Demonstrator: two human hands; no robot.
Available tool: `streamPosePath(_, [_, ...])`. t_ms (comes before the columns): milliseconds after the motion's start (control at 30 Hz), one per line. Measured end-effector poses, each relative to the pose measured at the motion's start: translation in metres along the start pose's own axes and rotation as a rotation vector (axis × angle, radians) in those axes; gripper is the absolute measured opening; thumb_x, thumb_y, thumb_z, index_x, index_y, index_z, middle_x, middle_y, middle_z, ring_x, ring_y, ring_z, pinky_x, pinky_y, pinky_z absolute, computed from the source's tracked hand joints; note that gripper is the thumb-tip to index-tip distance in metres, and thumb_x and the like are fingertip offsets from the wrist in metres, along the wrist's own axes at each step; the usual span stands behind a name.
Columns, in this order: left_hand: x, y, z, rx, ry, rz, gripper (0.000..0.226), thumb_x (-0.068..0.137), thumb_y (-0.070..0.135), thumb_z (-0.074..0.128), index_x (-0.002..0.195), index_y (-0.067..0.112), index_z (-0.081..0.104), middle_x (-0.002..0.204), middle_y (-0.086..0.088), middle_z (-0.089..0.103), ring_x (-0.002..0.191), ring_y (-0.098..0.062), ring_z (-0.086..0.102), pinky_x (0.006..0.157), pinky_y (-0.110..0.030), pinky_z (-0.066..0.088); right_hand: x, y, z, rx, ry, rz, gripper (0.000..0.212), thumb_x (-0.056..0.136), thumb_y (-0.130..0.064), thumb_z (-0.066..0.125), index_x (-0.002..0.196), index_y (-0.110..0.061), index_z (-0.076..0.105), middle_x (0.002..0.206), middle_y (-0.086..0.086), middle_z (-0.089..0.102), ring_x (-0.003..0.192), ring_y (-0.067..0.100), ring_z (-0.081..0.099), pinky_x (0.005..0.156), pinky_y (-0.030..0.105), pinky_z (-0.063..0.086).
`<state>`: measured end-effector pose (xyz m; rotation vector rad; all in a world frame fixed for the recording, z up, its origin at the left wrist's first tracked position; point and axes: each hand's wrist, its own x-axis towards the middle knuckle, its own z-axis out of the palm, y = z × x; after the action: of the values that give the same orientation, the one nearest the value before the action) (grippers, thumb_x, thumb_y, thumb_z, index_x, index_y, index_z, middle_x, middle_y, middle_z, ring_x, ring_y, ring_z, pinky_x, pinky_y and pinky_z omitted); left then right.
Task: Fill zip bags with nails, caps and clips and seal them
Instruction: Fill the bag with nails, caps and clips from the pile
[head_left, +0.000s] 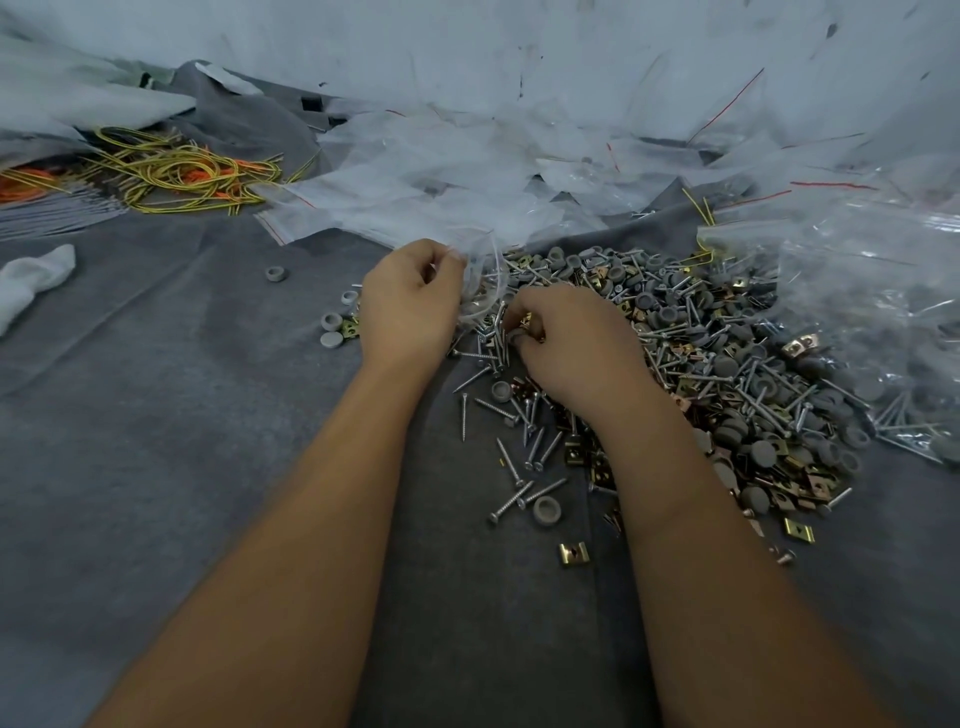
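Bag (480, 283) first: I pinch its crumpled mouth in my left hand (408, 306), fingers curled round the plastic, so the opening sits right at the near-left edge of the pile (691, 364) and anything I gather has almost no way to travel. My right hand (571, 343) rests on that same edge of the pile, fingers curled in on a small clutch of pieces; I can make out a brass clip and a grey cap at the fingertips, though how many I hold I cannot tell. Nails, caps and clips lie mixed in the pile so one scoop can bring all three kinds. Behind the pile spare bags (441, 176) are heaped within reach for the next round. Right of the pile sit filled bags (883, 312), out of my way. Left of the pile a few stray caps (332, 327) rest on the grey cloth (156, 415), and far left lies a tangle of wire (176, 176). I judge I am mid-fill; sealing is not yet due.
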<state>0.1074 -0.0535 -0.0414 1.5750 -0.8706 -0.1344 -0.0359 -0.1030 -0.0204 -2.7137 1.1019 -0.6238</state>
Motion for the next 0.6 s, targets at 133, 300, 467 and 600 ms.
streamPosePath(133, [0.0,0.0,0.0,-0.007,0.005,0.006,0.023,0.088,0.03,0.056,0.072,0.018,0.067,0.046,0.014,0.048,0.047,-0.003,0.038,0.054,-0.029,0.036,0.0,0.0,0.003,-0.035,0.079,0.003,0.016,0.086,-0.015,0.059,0.098,-0.022,0.066,0.095,0.0,0.064,0.092,0.023,0.057,0.077,0.034,0.043])
streamPosePath(300, [-0.002,0.001,0.0,0.031,-0.028,0.021,0.022,0.083,0.035,0.054,0.074,0.02,0.068,0.049,0.01,0.052,0.047,-0.005,0.042,0.054,-0.028,0.037,0.002,-0.002,0.001,0.189,0.226,0.133,0.004,0.089,-0.021,0.058,0.088,-0.022,0.062,0.085,-0.007,0.061,0.08,0.015,0.056,0.066,0.031,0.043])
streamPosePath(467, [-0.007,0.005,0.001,0.155,-0.125,0.107,0.019,0.081,0.037,0.055,0.069,0.026,0.066,0.051,0.006,0.057,0.05,-0.01,0.049,0.057,-0.034,0.046,0.001,-0.011,0.001,0.506,0.353,0.164,0.004,0.089,-0.022,0.063,0.086,-0.023,0.064,0.073,-0.009,0.061,0.067,0.007,0.057,0.057,0.028,0.044])
streamPosePath(600, [-0.008,0.007,0.0,0.174,-0.136,0.121,0.019,0.081,0.036,0.053,0.067,0.03,0.066,0.054,0.004,0.059,0.053,-0.01,0.052,0.058,-0.035,0.047,0.002,-0.014,0.005,0.551,0.322,0.133,0.006,0.088,-0.018,0.067,0.093,-0.019,0.07,0.075,-0.011,0.062,0.071,0.007,0.059,0.066,0.028,0.051])
